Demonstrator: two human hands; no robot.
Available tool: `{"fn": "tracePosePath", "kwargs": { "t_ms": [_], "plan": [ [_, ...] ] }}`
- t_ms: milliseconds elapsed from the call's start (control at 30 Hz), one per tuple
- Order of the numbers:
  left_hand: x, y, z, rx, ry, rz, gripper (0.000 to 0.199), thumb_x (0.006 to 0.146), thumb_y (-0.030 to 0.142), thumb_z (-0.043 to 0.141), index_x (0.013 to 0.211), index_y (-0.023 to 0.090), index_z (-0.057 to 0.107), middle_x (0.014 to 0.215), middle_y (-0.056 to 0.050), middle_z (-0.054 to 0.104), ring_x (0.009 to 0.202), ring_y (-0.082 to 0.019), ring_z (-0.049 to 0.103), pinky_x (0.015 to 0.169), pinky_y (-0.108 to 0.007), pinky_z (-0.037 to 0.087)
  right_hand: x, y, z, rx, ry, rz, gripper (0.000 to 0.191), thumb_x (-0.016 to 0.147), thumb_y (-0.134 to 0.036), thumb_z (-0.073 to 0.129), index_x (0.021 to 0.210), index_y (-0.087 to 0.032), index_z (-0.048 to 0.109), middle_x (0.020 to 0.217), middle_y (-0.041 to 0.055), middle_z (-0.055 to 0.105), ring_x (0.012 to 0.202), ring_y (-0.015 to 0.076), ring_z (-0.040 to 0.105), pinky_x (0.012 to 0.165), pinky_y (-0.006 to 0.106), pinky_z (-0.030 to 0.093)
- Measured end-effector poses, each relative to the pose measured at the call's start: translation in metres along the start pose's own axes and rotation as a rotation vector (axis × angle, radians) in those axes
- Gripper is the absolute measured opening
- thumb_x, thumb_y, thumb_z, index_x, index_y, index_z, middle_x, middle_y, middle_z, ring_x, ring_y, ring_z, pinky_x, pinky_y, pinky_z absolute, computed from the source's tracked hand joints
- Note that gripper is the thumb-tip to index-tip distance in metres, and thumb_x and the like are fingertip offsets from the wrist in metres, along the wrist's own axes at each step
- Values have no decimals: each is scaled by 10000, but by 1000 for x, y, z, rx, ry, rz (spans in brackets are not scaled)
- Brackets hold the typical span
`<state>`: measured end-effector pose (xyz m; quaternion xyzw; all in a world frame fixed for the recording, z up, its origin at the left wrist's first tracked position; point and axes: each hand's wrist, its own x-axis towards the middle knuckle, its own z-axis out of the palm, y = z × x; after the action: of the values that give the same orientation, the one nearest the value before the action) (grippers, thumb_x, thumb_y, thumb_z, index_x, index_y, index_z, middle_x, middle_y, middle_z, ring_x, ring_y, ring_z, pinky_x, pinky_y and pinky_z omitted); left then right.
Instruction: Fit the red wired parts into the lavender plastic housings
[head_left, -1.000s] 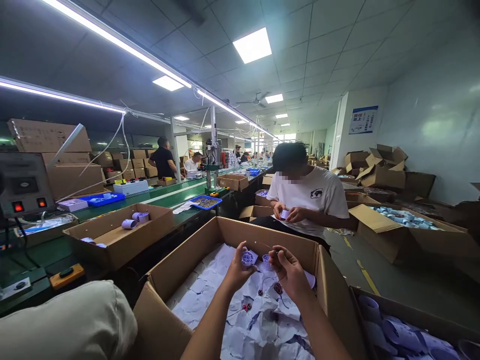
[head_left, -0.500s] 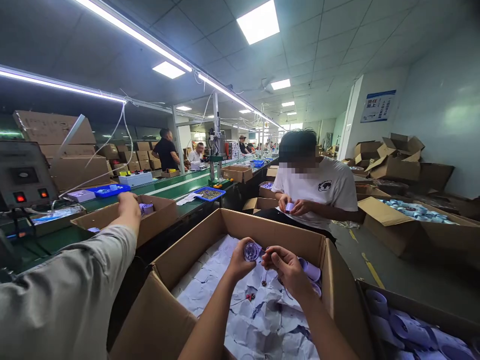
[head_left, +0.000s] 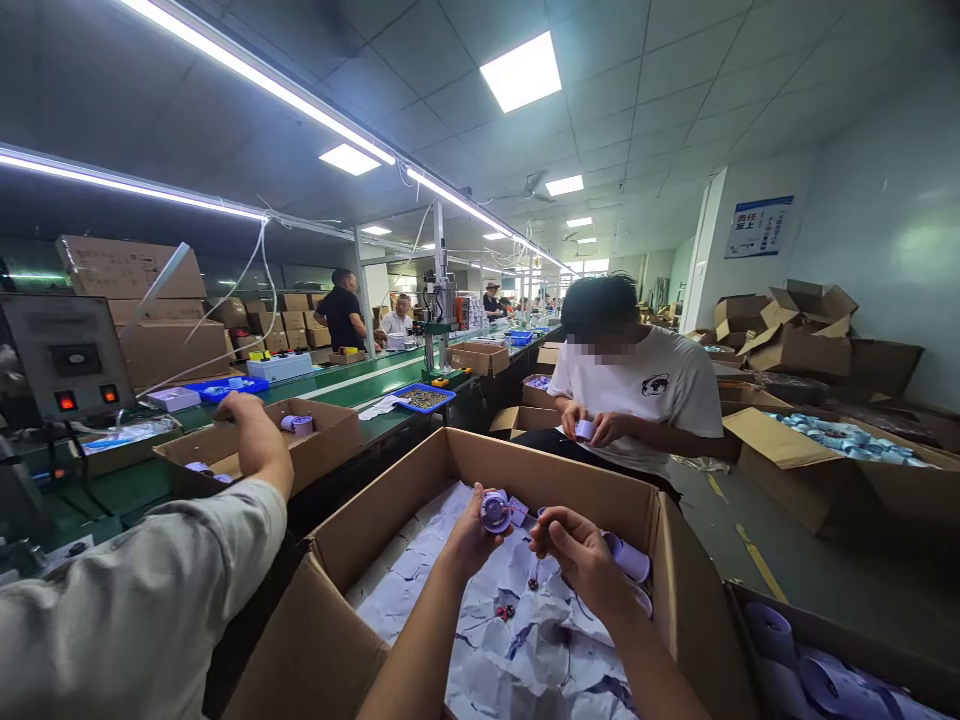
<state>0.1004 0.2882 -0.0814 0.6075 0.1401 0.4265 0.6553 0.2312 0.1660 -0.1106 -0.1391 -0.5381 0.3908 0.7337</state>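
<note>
My left hand (head_left: 471, 535) is closed around a round purple plastic housing (head_left: 495, 512), its circular face turned towards me. Beside it, my right hand (head_left: 576, 548) is closed in a pinch. Thin reddish wires (head_left: 519, 512) run from the housing to these fingertips; their ends are hidden. Both hands are above a large cardboard box (head_left: 551, 472) lined with crumpled white paper (head_left: 495, 655). On the paper lie small dark red and black parts (head_left: 505, 612) with thin leads. Purple cylinders (head_left: 628, 556) rest at the box's right side.
A co-worker's arm (head_left: 259, 450) reaches over a smaller carton (head_left: 330, 432) on my left. Opposite me, a seated person in a white shirt (head_left: 637, 385) handles a purple part. More purple cylinders (head_left: 832, 680) fill a box at lower right. A blue tray (head_left: 425, 398) stands by the green conveyor.
The view has shifted slightly. The housing has turned a little in my left hand, and reddish wires now show between my hands. The co-worker's hand at left has moved slightly over the carton.
</note>
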Motion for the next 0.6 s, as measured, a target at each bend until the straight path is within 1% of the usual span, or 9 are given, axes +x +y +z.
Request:
{"fn": "tracePosePath", "kwargs": {
  "t_ms": [67, 133, 200, 267, 333, 400, 500, 600],
  "plan": [
    [-2, -1, 3, 7, -46, -33, 582, 828, 637, 512, 1147, 160, 416, 809, -37, 589, 546, -104, 539, 446, -179, 295, -1, 4, 4, -97, -31, -28, 392, 678, -478, 752, 815, -128, 643, 739, 63, 625, 656, 132, 585, 633, 257, 454],
    [-5, -1, 8, 3, -47, -65, 549, 848, 623, 494, 1124, 156, 410, 767, -27, 577, 521, -97, 519, 437, -178, 284, -3, 7, 10, -176, -23, -62, 383, 722, -479, 717, 827, -119, 637, 740, 66, 629, 659, 132, 586, 634, 258, 450],
    [-8, -1, 12, 0, -37, -80, 513, 866, 601, 483, 1101, 154, 391, 730, -16, 559, 496, -88, 494, 436, -178, 286, -4, 8, 14, -216, 1, -78, 388, 728, -482, 709, 828, -115, 633, 741, 64, 632, 657, 128, 583, 638, 257, 447],
    [-9, -1, 13, 0, -52, -78, 519, 858, 601, 497, 1096, 156, 377, 712, -5, 539, 484, -85, 483, 444, -181, 304, -2, 9, 15, -237, -7, -50, 425, 687, -505, 730, 815, -112, 633, 727, 62, 629, 644, 130, 581, 631, 262, 450],
    [-9, -2, 13, 2, -79, -71, 558, 831, 626, 516, 1101, 160, 374, 726, 0, 531, 487, -88, 488, 455, -187, 326, 1, 10, 13, -256, -22, -11, 477, 636, -540, 748, 801, -108, 632, 710, 65, 625, 632, 137, 581, 622, 271, 456],
    [-8, -4, 12, 0, -76, -66, 571, 824, 644, 511, 1102, 164, 374, 746, 2, 528, 486, -87, 486, 459, -194, 338, 5, 12, 9, -276, -35, 14, 512, 604, -566, 755, 790, -106, 629, 696, 67, 623, 619, 137, 576, 615, 274, 459],
    [-6, -5, 11, 3, -44, -77, 539, 854, 632, 470, 1109, 169, 369, 748, -2, 527, 488, -90, 484, 453, -194, 333, 9, 16, 3, -322, -43, -6, 514, 631, -577, 733, 811, -109, 625, 708, 67, 625, 632, 133, 578, 619, 266, 456],
    [-4, -6, 12, -17, -63, -72, 506, 880, 622, 419, 1099, 170, 366, 722, -5, 513, 483, -97, 474, 457, -198, 332, 12, 23, -5, -400, -81, -10, 503, 684, -577, 695, 857, -112, 616, 744, 65, 627, 684, 136, 590, 663, 266, 462]
  ]
}}
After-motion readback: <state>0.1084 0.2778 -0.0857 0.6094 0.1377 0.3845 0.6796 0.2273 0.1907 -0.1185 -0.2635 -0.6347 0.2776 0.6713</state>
